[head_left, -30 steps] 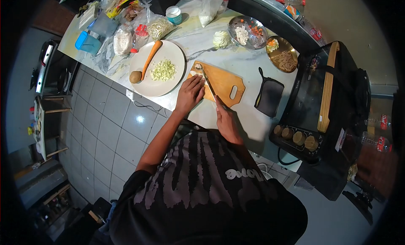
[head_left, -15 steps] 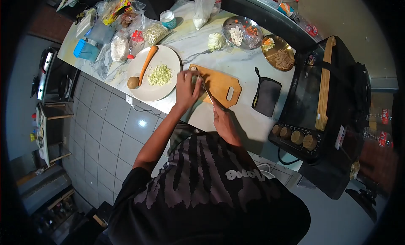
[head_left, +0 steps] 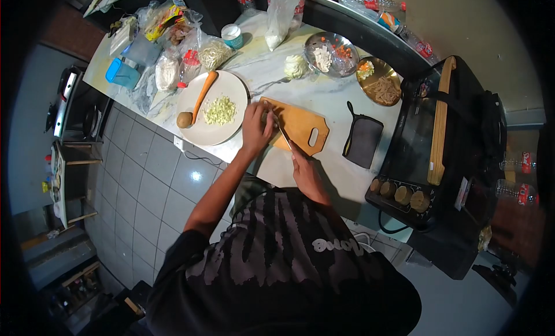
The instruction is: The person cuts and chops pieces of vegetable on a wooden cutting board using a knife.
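My right hand (head_left: 306, 173) is closed round the handle of a knife (head_left: 283, 133), whose blade lies slantwise over the wooden cutting board (head_left: 300, 123). At the board's left end my left hand (head_left: 256, 128) is closed, fingertips down beside the blade. Whatever sits under those fingers is mostly hidden and I cannot make it out. To the left, a large white plate (head_left: 196, 136) bears a peeled carrot (head_left: 203, 98), a round brown potato (head_left: 185, 120) and a heap of chopped pale green vegetable (head_left: 219, 110).
Behind the board are a piece of cabbage (head_left: 295, 66), a metal plate of cut pieces (head_left: 347, 67) and a second one with shreds (head_left: 385, 90). A dark pouch (head_left: 363, 142) lies right of the board, before a black toaster oven (head_left: 413, 145). Bags and a blue container (head_left: 122, 74) stand back left.
The view has shifted slightly, so the counter things sit a little lower in it. Both hands stay at the board, the left one's fingers drawn a little closer together beside the knife.
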Available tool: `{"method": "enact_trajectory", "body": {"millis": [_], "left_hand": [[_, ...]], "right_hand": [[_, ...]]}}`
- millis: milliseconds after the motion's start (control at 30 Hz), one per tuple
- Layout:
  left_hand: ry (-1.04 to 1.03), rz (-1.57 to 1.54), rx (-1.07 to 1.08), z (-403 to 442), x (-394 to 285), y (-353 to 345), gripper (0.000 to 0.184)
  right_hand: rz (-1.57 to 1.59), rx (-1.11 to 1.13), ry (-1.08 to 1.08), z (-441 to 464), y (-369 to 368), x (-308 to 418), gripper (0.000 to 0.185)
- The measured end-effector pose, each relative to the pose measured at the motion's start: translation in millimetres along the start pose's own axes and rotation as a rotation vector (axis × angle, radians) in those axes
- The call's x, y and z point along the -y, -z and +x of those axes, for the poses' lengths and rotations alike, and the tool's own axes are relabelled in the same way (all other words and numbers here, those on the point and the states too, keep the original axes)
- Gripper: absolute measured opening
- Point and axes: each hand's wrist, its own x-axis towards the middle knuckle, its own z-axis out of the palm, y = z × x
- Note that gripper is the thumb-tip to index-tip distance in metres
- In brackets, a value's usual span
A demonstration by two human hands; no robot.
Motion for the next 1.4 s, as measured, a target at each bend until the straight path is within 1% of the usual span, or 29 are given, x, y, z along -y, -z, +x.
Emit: {"method": "enact_trajectory", "body": {"millis": [67,100,167,233,300,367,433,467,500,567,600,667,700,767,800,867,967,1067,1300,1367,1400], "left_hand": [[-0.002,0.043,0.036,-21.5,2.7,3.9,0.016],[0.004,0.043,0.043,-24.6,2.3,2.7,0.016],[-0.051,0.003,-0.081,-29.2,1.1,-1.2,0.02],[-0.039,0.004,-0.093,-30.1,0.1,-2.8,0.022],[0.101,-0.023,-0.103,-29.7,-3.1,-4.4,0.023],[0.103,-0.047,-0.105,-31.8,-3.8,-5.5,0.02],[0.117,-0.062,-0.114,-32.6,2.7,-5.2,0.018],[0.027,-0.003,-0.115,-31.7,6.6,-6.0,0.014],[-0.067,0.053,-0.117,-29.9,8.0,-6.5,0.011],[-0.038,0.049,-0.128,-28.6,8.0,-8.1,0.009],[-0.04,0.063,-0.123,-28.2,8.6,-8.4,0.011],[-0.021,0.08,-0.13,-32.1,8.9,-9.4,0.012],[-0.036,0.087,-0.137,-31.5,8.5,-9.3,0.013],[-0.059,0.104,-0.15,-31.2,7.6,-7.0,0.014],[-0.051,0.101,-0.139,-31.5,8.3,-7.7,0.014],[-0.032,0.089,-0.12,-29.8,7.5,-7.6,0.014],[-0.066,0.099,-0.136,-29.2,7.7,-8.0,0.015],[-0.08,0.097,-0.132,-28.2,9.1,-8.3,0.014],[-0.093,0.116,-0.111,-27.4,5.0,-4.8,0.014],[-0.099,0.122,-0.095,-23.3,2.4,-1.3,0.014],[-0.11,0.136,-0.091,-23.7,2.7,-1.4,0.014]], "right_hand": [[-0.011,-0.001,0.028,-0.4,-0.6,0.5,0.045],[-0.008,0.005,0.02,-1.7,0.1,2.6,0.045],[-0.03,0.021,0.02,-3.2,2.8,8.2,0.047],[-0.057,0.033,-0.001,-7.8,6.1,9.5,0.048],[-0.083,0.034,-0.012,-8.9,6.7,6.4,0.049],[-0.123,-0.009,0.08,-10.9,1.0,-3.6,0.052],[-0.145,-0.053,0.129,-2.3,-1.7,-7.8,0.053],[-0.167,-0.097,0.17,-1.8,-4.2,-10.3,0.054],[-0.17,-0.093,0.172,-1.4,-5.9,-10.9,0.054],[-0.13,-0.223,0.326,0.8,-5.5,-12.7,0.053],[-0.14,-0.212,0.334,2.5,-3.0,-7.9,0.053],[-0.153,-0.175,0.266,2.7,0.0,0.9,0.051],[-0.16,-0.162,0.272,1.3,4.8,4.3,0.051],[-0.19,0.0,0.087,2.2,13.6,13.6,0.051],[-0.186,-0.009,0.104,3.1,13.8,13.6,0.051],[-0.095,-0.097,0.192,-2.2,9.3,5.8,0.05],[-0.118,-0.144,0.243,8.3,2.9,7.6,0.049],[-0.132,-0.106,0.178,11.2,7.4,15.4,0.047],[-0.105,-0.118,0.251,18.2,5.9,2.7,0.044],[-0.133,-0.086,0.161,20.3,8.1,9.9,0.043],[-0.128,-0.088,0.153,20.3,7.6,9.7,0.043]]}}
